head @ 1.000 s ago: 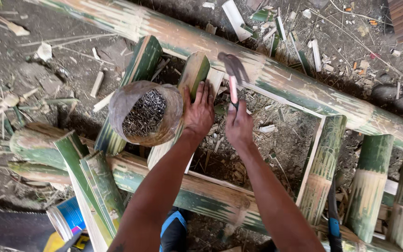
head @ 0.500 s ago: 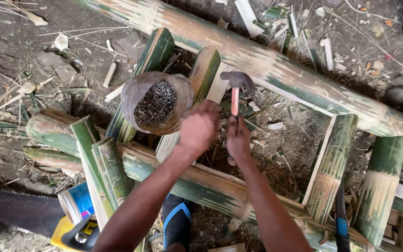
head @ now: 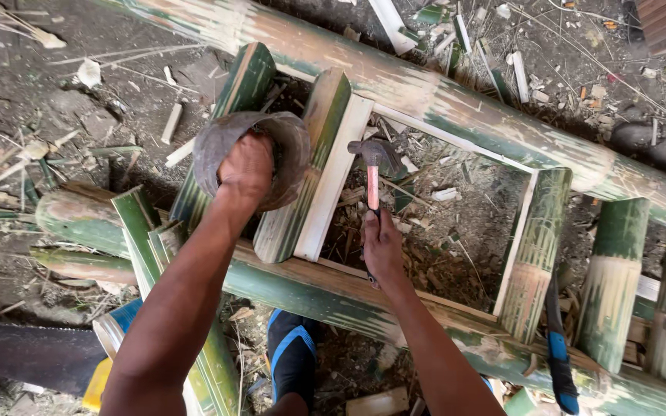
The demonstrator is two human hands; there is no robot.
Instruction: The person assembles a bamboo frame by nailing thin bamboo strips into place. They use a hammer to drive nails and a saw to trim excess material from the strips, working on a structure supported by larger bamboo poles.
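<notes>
From the head view, a claw hammer (head: pixel 374 166) is gripped tight in the right hand (head: pixel 383 248) while the left hand (head: pixel 247 166) is sunk into a round bowl (head: pixel 294 158) on the bamboo frame (head: pixel 456 108), fingers hidden, with two split slats (head: pixel 321 166) laid and most rungs apparently left.

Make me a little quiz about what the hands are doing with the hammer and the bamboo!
1. True or false: the right hand holds a hammer with a red handle.
2. Where is the left hand? A) inside a round bowl B) on the saw C) on the ground
3. What are the green poles made of?

Key: 1 true. 2 A. 3 bamboo.
</notes>
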